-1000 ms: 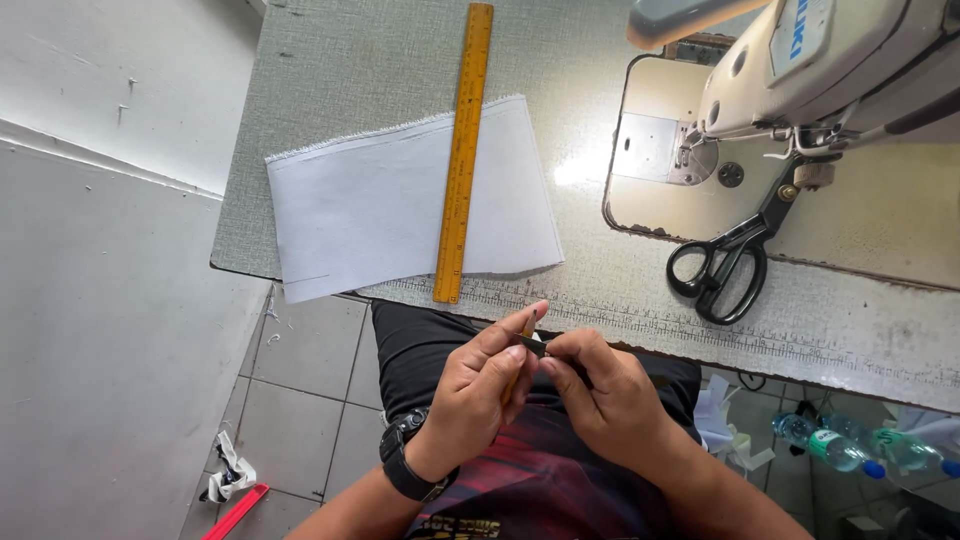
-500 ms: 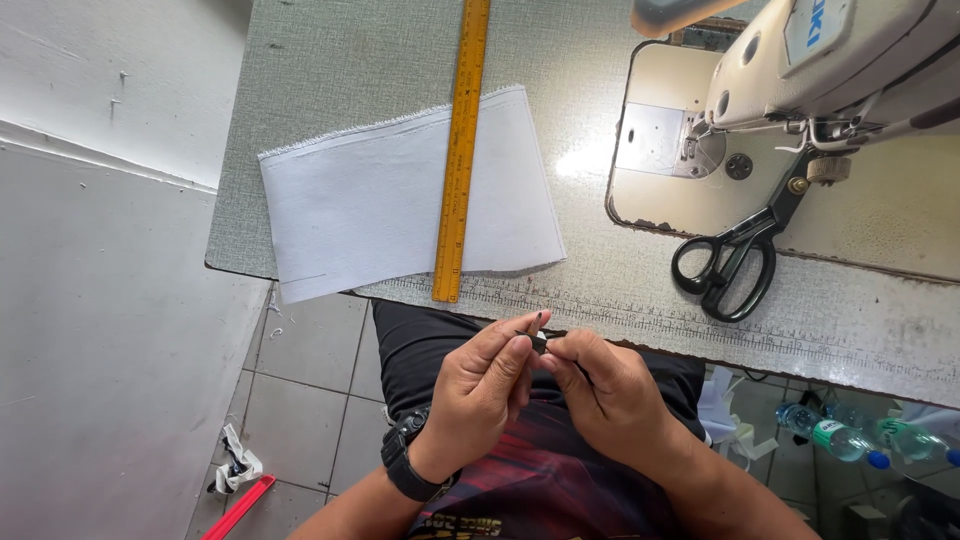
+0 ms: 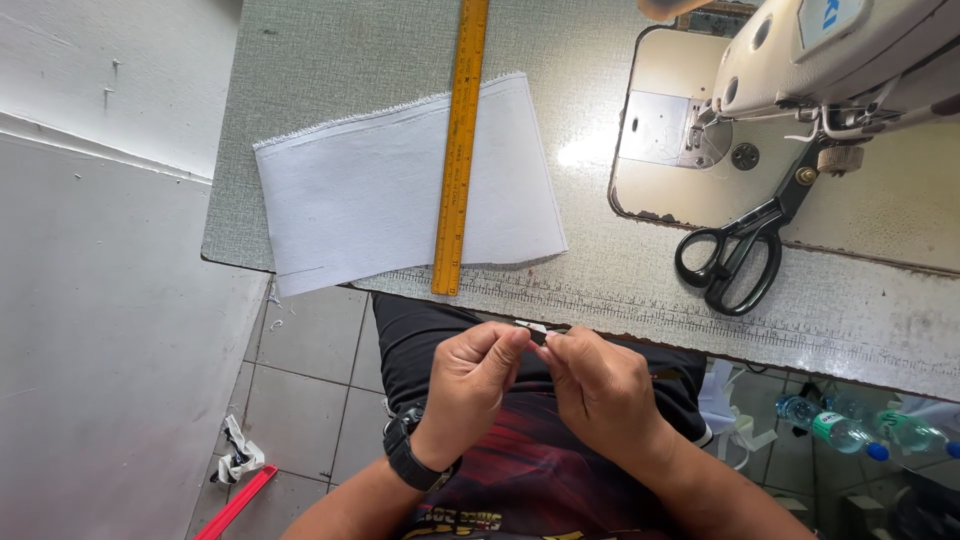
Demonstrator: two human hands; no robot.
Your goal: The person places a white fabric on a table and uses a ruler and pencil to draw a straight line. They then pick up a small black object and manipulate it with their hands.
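A speckled grey-green bench point(image 3: 330, 90) carries a cream sewing machine point(image 3: 840, 60), a flat white cloth rectangle point(image 3: 370, 200), a long yellow ruler point(image 3: 458, 150) and black scissors point(image 3: 735, 255). Below its edge, left hand point(image 3: 470, 385) and right hand point(image 3: 600, 390) meet, fingers point(image 3: 512, 345) pinched together on a tiny dark-and-white piece point(image 3: 533, 330).

Grey-green speckled tabletop point(image 3: 330, 60) beyond the hands; pale grey tiled floor point(image 3: 310, 370) below-left; white plaster wall point(image 3: 90, 300) further left.

light: bright daylight; glare: hot spot on sewing machine bed point(image 3: 590, 150) | shadows: soft | focus: sharp; edges slightly bowed
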